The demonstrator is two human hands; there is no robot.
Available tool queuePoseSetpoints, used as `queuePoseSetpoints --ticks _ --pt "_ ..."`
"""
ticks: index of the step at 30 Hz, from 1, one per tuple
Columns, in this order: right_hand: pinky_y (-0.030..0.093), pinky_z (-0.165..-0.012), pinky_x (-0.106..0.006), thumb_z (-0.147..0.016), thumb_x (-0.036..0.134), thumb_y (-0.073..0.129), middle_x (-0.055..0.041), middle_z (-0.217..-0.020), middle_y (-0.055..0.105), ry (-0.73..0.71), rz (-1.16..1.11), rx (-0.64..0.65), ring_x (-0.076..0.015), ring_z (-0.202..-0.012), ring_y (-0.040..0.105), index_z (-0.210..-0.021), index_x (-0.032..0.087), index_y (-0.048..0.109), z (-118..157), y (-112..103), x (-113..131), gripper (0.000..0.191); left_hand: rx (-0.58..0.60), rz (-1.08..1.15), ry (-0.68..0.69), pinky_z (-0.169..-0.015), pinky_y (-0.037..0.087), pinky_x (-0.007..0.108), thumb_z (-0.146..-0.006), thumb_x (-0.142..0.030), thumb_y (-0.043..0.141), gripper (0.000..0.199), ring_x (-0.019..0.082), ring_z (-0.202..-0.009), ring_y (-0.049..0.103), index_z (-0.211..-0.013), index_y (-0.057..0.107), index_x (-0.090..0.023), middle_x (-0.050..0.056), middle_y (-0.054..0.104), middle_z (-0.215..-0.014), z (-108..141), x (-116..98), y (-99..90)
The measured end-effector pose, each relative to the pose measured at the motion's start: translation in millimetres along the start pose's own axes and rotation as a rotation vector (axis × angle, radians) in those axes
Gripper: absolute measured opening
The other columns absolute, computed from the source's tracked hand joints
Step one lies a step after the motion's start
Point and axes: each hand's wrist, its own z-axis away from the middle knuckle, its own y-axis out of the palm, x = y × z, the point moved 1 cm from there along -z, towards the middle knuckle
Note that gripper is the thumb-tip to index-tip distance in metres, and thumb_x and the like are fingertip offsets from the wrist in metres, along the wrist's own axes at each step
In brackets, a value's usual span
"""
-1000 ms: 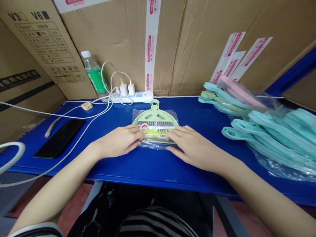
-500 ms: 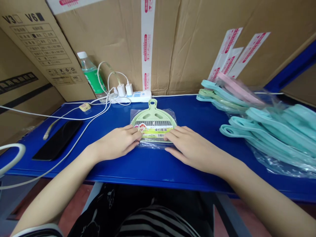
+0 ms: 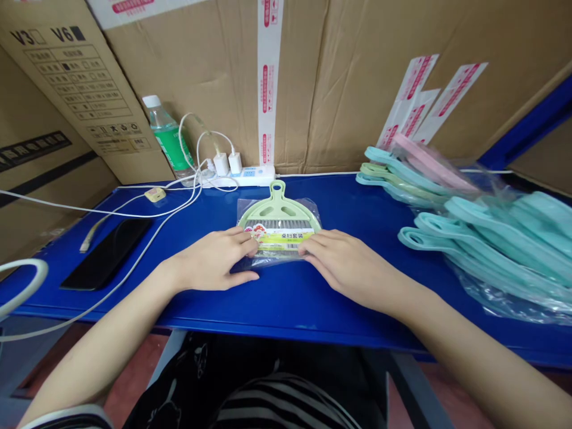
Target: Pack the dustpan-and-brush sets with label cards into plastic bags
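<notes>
A light green dustpan and brush set [image 3: 277,208] lies flat on the table in a clear plastic bag, its handle pointing away from me. Grey bristles show above a yellow-green and white printed label [image 3: 281,239]. My left hand [image 3: 218,256] rests its fingers on the left edge of the label, with the thumb stretched out apart on the table side. At the opposite edge, my right hand [image 3: 344,262] has its thumb and fingers drawn together on the bag and label corner. The fingertips' undersides are hidden.
Bagged turquoise dustpan sets [image 3: 504,250] are piled at right, with pink [image 3: 433,164] and green ones behind. A black phone [image 3: 107,253], white cables, a power strip [image 3: 250,176] and a bottle [image 3: 170,140] occupy the left and back. Cardboard [image 3: 357,89] walls the blue table [image 3: 268,304].
My left thumb has swung away from the fingers, toward me. My right thumb has closed in against its fingers. The set has stayed in place.
</notes>
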Motion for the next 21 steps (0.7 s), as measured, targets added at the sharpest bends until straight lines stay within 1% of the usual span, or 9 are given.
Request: queuePoseSetpoints --ticks 2,3,6,8,9,11,14,18,21 --pt "0.051 -0.078 -0.039 -0.094 0.009 0.039 -0.0101 -0.095 0.073 0.009 0.003 0.007 -0.0243 -0.088 0.066 -0.091 0.017 0.066 0.0 0.3 -0.2 0.028 0.007 -0.029 0.001 -0.082 0.049 0.035 -0.089 -0.024 0.053 0.007 0.021 -0.087 0.06 -0.089 0.056 -0.017 0.006 0.063 -0.091 0.0 -0.4 -0.3" --pt "0.051 -0.079 -0.039 -0.092 0.007 0.039 -0.0107 -0.098 0.073 0.012 0.002 0.013 -0.0244 -0.089 0.066 -0.092 0.016 0.066 -0.1 0.2 -0.3 0.028 0.009 -0.047 0.0 -0.081 0.049 0.035 -0.087 -0.019 0.052 0.005 0.021 -0.086 0.06 -0.09 0.056 -0.017 0.006 0.064 -0.09 0.0 -0.5 -0.5" --pt "0.051 -0.081 -0.039 -0.088 0.002 0.04 -0.0117 -0.1 0.072 0.026 -0.004 0.031 -0.0248 -0.091 0.067 -0.094 0.014 0.066 -0.4 -0.3 -0.2 0.029 0.016 -0.072 -0.006 -0.078 0.05 0.034 -0.081 -0.01 0.05 0.012 0.02 -0.081 0.06 -0.089 0.056 -0.016 0.006 0.064 -0.088 -0.1 -0.2 -0.5" --pt "0.051 -0.081 -0.04 -0.09 0.005 0.041 -0.0115 -0.098 0.072 0.034 -0.007 0.037 -0.0255 -0.091 0.067 -0.094 0.014 0.066 -0.9 -1.0 0.2 0.027 0.018 -0.066 -0.011 -0.076 0.05 0.032 -0.078 -0.008 0.049 0.014 0.019 -0.079 0.06 -0.086 0.056 -0.017 0.005 0.063 -0.088 0.0 0.3 0.2" --pt "0.051 -0.08 -0.04 -0.092 0.008 0.042 -0.0112 -0.097 0.072 0.039 -0.007 0.037 -0.0259 -0.09 0.067 -0.094 0.014 0.066 -1.2 -1.4 0.4 0.026 0.013 -0.065 -0.014 -0.075 0.05 0.032 -0.079 -0.007 0.048 0.014 0.018 -0.078 0.06 -0.086 0.056 -0.017 0.005 0.063 -0.089 0.0 0.5 0.8" --pt "0.051 -0.079 -0.04 -0.094 0.011 0.042 -0.0106 -0.096 0.073 0.045 -0.01 0.038 -0.0261 -0.089 0.067 -0.093 0.015 0.067 -1.9 -1.9 0.8 0.025 -0.006 -0.08 -0.026 -0.073 0.05 0.031 -0.084 -0.01 0.046 0.013 0.017 -0.076 0.061 -0.086 0.056 -0.017 0.005 0.064 -0.089 -0.1 1.0 2.1" --pt "0.051 -0.076 -0.038 -0.093 0.009 0.043 -0.0107 -0.096 0.073 0.056 -0.013 0.035 -0.0252 -0.085 0.067 -0.092 0.014 0.067 -2.6 -1.6 0.4 0.025 -0.029 -0.117 -0.048 -0.071 0.051 0.031 -0.093 -0.016 0.042 0.017 0.018 -0.074 0.063 -0.088 0.057 -0.016 0.006 0.065 -0.09 -0.8 1.6 3.7" --pt "0.05 -0.074 -0.036 -0.093 0.008 0.044 -0.011 -0.097 0.073 0.072 0.002 0.019 -0.024 -0.082 0.068 -0.093 0.014 0.067 -2.2 0.7 -2.1 0.024 -0.029 -0.121 -0.079 -0.072 0.052 0.031 -0.096 -0.018 0.04 0.02 0.019 -0.079 0.066 -0.095 0.06 -0.016 0.007 0.067 -0.096 -2.0 3.5 4.3" --pt "0.049 -0.07 -0.034 -0.093 0.009 0.044 -0.0094 -0.095 0.073 0.084 0.025 0.006 -0.0231 -0.08 0.068 -0.093 0.015 0.067 -1.7 2.4 -4.3 0.024 -0.03 -0.125 -0.102 -0.072 0.053 0.032 -0.097 -0.019 0.038 0.023 0.019 -0.08 0.068 -0.099 0.061 -0.016 0.007 0.068 -0.099 -2.6 5.0 4.6"
